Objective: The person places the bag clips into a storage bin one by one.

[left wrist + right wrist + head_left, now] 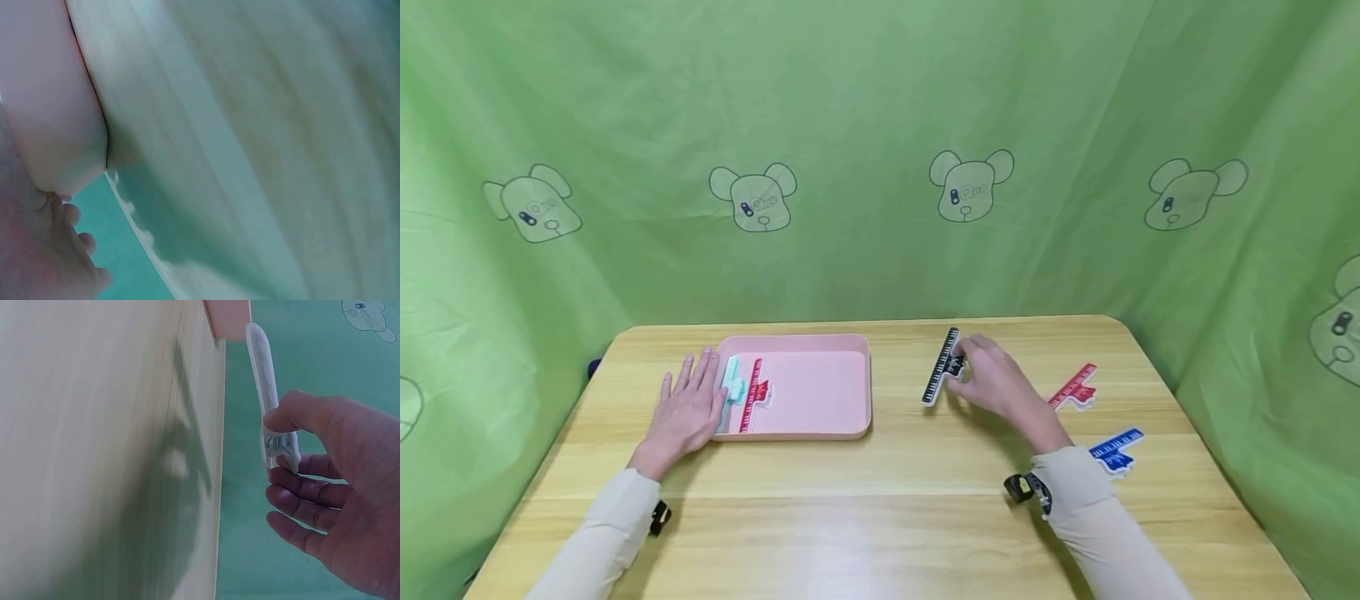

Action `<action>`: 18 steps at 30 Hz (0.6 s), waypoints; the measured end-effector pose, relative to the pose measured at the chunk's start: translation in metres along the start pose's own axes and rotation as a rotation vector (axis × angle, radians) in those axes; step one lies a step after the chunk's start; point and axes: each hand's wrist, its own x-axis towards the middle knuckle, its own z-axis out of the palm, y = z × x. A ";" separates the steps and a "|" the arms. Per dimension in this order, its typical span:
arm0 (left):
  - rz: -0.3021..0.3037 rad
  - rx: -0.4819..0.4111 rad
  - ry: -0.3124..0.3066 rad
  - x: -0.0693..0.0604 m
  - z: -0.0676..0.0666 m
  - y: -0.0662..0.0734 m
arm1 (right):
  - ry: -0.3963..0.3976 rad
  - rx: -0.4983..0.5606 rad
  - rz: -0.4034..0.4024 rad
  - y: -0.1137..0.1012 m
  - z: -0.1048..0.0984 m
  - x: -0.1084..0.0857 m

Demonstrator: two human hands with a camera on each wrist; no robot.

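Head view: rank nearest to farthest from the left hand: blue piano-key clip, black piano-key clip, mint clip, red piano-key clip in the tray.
From the left hand:
1. Mint clip: left end of the pink tray
2. Red piano-key clip: in tray, just right of mint
3. Black piano-key clip: right of tray, in the right hand
4. Blue piano-key clip: table's right side
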 end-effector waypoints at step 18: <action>-0.016 0.001 -0.005 0.000 -0.002 0.001 | 0.023 0.053 -0.065 -0.036 0.007 0.017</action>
